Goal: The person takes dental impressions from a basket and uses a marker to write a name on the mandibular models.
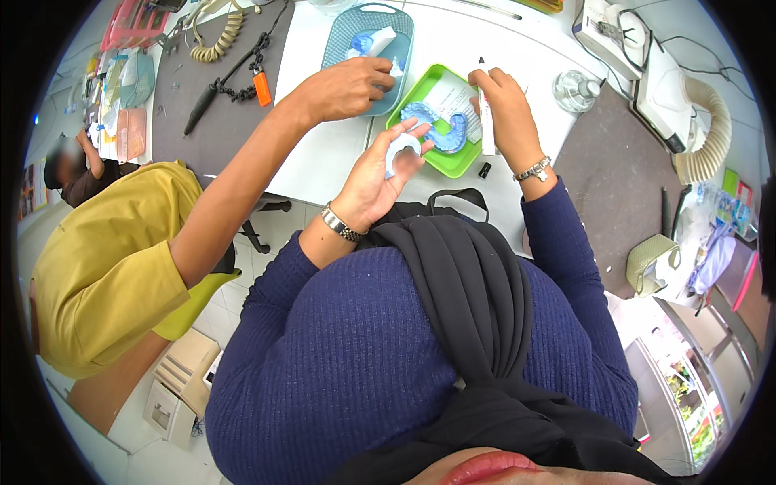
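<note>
My left hand (380, 179) is palm up with its fingers curled round a small white horseshoe-shaped dental cast (394, 151). My right hand (509, 113) grips a white marker (487, 133), its dark tip pointing away from me. Between the hands lies a green tray (453, 167). Inside it are blue dental impressions (451, 134) and a printed paper slip (451, 95). Just outside the tray's near right corner, a small black cap (484, 170) rests on the white table.
At my left a person in yellow (113, 267) reaches a hand (343, 87) into a blue basket (334, 52) holding blue and white pieces. A black-handled tool (200, 109) lies on the grey mat. Rightward are a clear glass jar (576, 90) and a ribbed hose (710, 129).
</note>
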The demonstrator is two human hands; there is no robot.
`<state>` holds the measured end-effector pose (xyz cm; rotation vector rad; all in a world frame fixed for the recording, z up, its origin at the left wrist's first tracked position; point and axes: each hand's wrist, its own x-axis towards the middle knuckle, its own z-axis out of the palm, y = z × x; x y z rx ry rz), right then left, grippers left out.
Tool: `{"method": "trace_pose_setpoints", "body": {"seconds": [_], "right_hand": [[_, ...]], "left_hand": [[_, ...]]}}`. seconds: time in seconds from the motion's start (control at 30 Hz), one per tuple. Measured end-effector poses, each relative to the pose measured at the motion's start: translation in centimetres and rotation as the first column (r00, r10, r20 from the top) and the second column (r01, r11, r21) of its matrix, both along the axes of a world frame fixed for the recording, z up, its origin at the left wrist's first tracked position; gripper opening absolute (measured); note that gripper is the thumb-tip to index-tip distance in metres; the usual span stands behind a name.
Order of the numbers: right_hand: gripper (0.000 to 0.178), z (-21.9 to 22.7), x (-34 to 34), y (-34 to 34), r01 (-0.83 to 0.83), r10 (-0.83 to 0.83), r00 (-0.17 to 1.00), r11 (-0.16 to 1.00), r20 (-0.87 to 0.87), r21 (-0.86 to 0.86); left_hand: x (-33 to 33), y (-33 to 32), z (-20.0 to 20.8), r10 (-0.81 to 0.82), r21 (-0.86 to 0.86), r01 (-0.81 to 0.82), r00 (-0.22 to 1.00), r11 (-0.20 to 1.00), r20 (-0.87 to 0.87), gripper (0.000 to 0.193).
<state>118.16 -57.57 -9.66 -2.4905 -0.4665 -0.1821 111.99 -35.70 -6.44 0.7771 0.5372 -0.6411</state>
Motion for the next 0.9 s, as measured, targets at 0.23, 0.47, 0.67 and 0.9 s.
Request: {"method": "trace_pose_setpoints", "body": {"seconds": [0.23, 0.47, 0.67, 0.9], "right_hand": [[0.031, 0.1, 0.0, 0.0, -0.038, 0.052, 0.993, 0.991, 0.109, -0.125], [0.032, 0.5, -0.6, -1.2, 0.046, -0.083, 0.969, 0.986, 0.234, 0.160], [0.019, 2.3, -0.8, -2.1, 0.420, 0.222, 0.895, -0.132, -0.386, 0.898], [0.033, 3.0, -2.1, -1.5, 0.569, 0.536, 0.769, -0.324, -0.349, 0.755]], "left_hand": [[0.0, 0.0, -0.3, 0.026, -0.032, -0.027, 1.000, 0.999, -0.008, 0.049], [0.2, -0.2, -0.1, 0.062, -0.063, -0.065, 0.997, 0.996, -0.046, 0.040], [0.9, -0.7, 1.7, -0.015, 0.015, 0.014, 0.999, 1.000, 0.050, 0.034], [2.9, -3.8, 6.4, -0.144, 0.024, 0.147, 0.899, 0.989, 0.414, 0.032]]}}
